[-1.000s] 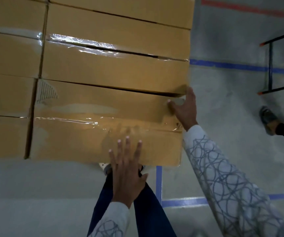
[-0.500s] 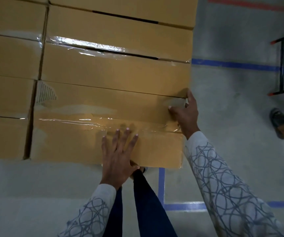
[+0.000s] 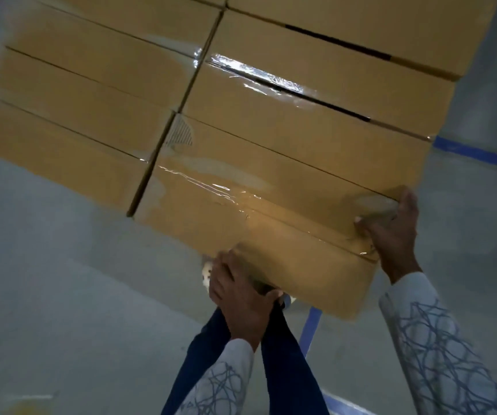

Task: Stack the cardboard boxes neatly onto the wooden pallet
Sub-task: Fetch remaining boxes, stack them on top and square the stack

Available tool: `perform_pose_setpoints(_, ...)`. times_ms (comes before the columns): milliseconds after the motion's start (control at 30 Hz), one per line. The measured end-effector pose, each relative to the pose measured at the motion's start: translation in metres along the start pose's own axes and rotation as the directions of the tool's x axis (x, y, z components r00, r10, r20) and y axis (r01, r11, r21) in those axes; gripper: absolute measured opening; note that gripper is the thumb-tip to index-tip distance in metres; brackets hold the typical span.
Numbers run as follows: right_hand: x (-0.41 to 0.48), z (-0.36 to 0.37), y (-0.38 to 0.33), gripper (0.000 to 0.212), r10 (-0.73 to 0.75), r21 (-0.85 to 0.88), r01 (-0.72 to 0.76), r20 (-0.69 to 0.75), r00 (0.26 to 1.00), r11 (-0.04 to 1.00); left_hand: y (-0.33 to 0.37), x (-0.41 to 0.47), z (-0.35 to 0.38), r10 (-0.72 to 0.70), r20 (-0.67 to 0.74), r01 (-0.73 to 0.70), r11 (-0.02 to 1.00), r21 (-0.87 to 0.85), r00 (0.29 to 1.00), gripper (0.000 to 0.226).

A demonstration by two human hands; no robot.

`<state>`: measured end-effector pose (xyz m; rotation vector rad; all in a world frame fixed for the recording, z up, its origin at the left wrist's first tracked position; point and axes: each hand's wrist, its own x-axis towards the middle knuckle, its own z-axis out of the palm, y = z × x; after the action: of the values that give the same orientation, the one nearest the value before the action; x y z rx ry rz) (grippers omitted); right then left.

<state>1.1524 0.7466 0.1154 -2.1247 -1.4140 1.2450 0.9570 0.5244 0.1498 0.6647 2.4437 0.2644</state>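
A taped brown cardboard box lies nearest me on top of a stack of like boxes. My left hand curls over the box's near edge, its fingers hidden under the rim. My right hand grips the box's right end, thumb on the top face and fingers round the side. Clear tape runs along the box's seam. The pallet is hidden under the stack.
More boxes fill the view behind and to the left. Grey concrete floor lies left and below. Blue floor tape runs at the right and another blue floor tape strip runs near my legs.
My left hand slid from flat on the box top back to its near edge and curled over it. The view swung and tilted; my right hand stays at the box's right end.
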Motion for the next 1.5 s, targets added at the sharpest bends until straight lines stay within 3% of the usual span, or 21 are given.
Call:
perform_pose_setpoints(67, -0.003, -0.004, -0.002, 0.116, 0.005, -0.065, -0.003, 0.027, 1.000, 0.998, 0.003, -0.015, 0.012, -0.175, 0.109, 0.198, 0.944, -0.263, 0.979, 0.139)
perform_pose_setpoints(167, -0.005, -0.012, -0.010, 0.116, 0.025, -0.096, -0.020, 0.051, 0.998, 0.995, 0.027, -0.033, 0.020, -0.190, 0.303, 0.348, 0.684, -0.641, 0.934, 0.133)
perform_pose_setpoints(267, -0.009, -0.021, -0.015, 0.115, -0.004, -0.149, 0.017, 0.087, 0.996, 0.989, 0.051, -0.047, 0.027, -0.226, 0.336, 0.403, 0.444, -0.800, 0.914, 0.118)
perform_pose_setpoints(333, -0.010, -0.027, -0.012, 0.113, -0.038, -0.186, 0.058, 0.113, 0.993, 0.981, 0.055, -0.050, 0.037, -0.274, 0.311, 0.398, 0.365, -0.842, 0.910, 0.103)
perform_pose_setpoints(433, -0.015, -0.032, -0.005, 0.108, -0.154, -0.201, 0.180, 0.142, 0.978, 0.963, 0.056, -0.050, 0.043, -0.313, 0.208, 0.332, 0.423, -0.843, 0.927, 0.095)
perform_pose_setpoints(567, -0.002, -0.036, 0.010, 0.105, -0.227, -0.279, 0.269, 0.173, 0.958, 0.922, 0.058, -0.045, 0.054, -0.324, 0.167, 0.325, 0.531, -0.783, 0.931, 0.113)
perform_pose_setpoints(633, 0.003, -0.039, 0.015, 0.106, -0.276, -0.296, 0.326, 0.200, 0.940, 0.898, 0.058, -0.041, 0.058, -0.345, 0.146, 0.352, 0.669, -0.654, 0.927, 0.135)
perform_pose_setpoints(667, 0.005, -0.041, 0.016, 0.108, -0.297, -0.307, 0.352, 0.211, 0.931, 0.884, 0.061, -0.040, 0.061, -0.369, 0.115, 0.373, 0.770, -0.518, 0.922, 0.136)
perform_pose_setpoints(733, 0.008, -0.048, 0.020, 0.115, -0.341, -0.331, 0.423, 0.278, 0.898, 0.844, 0.078, -0.049, 0.071, -0.353, -0.032, 0.334, 0.908, -0.255, 0.935, 0.124)
perform_pose_setpoints(800, 0.015, -0.059, 0.024, 0.117, -0.364, -0.385, 0.489, 0.354, 0.861, 0.782, 0.117, -0.067, 0.086, -0.194, -0.198, 0.173, 0.978, -0.121, 0.961, 0.112)
perform_pose_setpoints(867, 0.031, -0.074, 0.032, 0.106, -0.493, -0.448, 0.679, 0.470, 0.732, 0.581, 0.160, -0.078, 0.119, -0.017, -0.313, -0.010, 0.996, -0.086, 0.950, 0.094)
perform_pose_setpoints(967, 0.081, -0.102, 0.034, 0.074, -0.694, -0.421, 0.895, 0.602, 0.395, 0.144, 0.226, -0.071, 0.167, 0.126, -0.433, -0.176, 0.981, -0.077, 0.893, 0.078)
perform_pose_setpoints(1100, 0.147, -0.119, 0.009, 0.071, -0.725, -0.188, 0.976, 0.687, 0.051, -0.110, 0.294, -0.051, 0.196, 0.073, -0.432, -0.114, 0.991, -0.071, 0.899, 0.074)
perform_pose_setpoints(1167, 0.175, -0.114, 0.000, 0.071, -0.701, -0.069, 0.980, 0.708, -0.085, -0.188, 0.307, -0.042, 0.202, 0.023, -0.494, -0.049, 0.998, -0.039, 0.869, 0.059)
perform_pose_setpoints(1233, 0.189, -0.109, -0.004, 0.071, -0.681, 0.001, 0.975, 0.715, -0.157, -0.223, 0.311, -0.037, 0.205, -0.004, -0.550, -0.002, 1.000, -0.010, 0.835, 0.042)
perform_pose_setpoints(1300, 0.193, -0.105, -0.005, 0.065, -0.688, 0.034, 0.974, 0.702, -0.183, -0.224, 0.308, -0.033, 0.205, -0.004, -0.555, 0.028, 0.999, 0.035, 0.832, 0.032)
perform_pose_setpoints(1433, 0.193, -0.099, -0.009, 0.046, -0.733, 0.044, 0.975, 0.652, -0.194, -0.219, 0.309, -0.028, 0.200, -0.019, -0.505, 0.062, 0.996, 0.068, 0.863, 0.031)
perform_pose_setpoints(1500, 0.190, -0.100, -0.013, 0.048, -0.705, 0.015, 0.979, 0.692, -0.156, -0.202, 0.313, -0.027, 0.199, -0.037, -0.531, 0.082, 0.995, 0.061, 0.846, 0.031)
